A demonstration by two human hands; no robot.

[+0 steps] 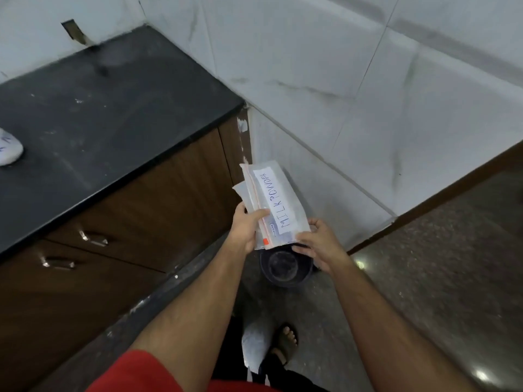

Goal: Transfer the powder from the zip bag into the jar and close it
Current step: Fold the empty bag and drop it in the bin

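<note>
A flat clear zip bag (278, 199) with a white label reading "MILK POWDER" and an orange-red zip strip is held in the air beside the counter's end. A second clear bag edge shows behind it on the left. My left hand (244, 230) grips the bags along the zip side, thumb on top. My right hand (319, 244) pinches the lower right corner of the labelled bag. No jar is in view.
A dark round bin (285, 274) stands on the floor directly below the bag, against the tiled wall (339, 94). The black countertop (99, 123) with wooden drawers (93, 239) lies to the left; a white object with blue marks (8, 148) sits at its left edge. My sandalled foot (285, 338) is on the floor.
</note>
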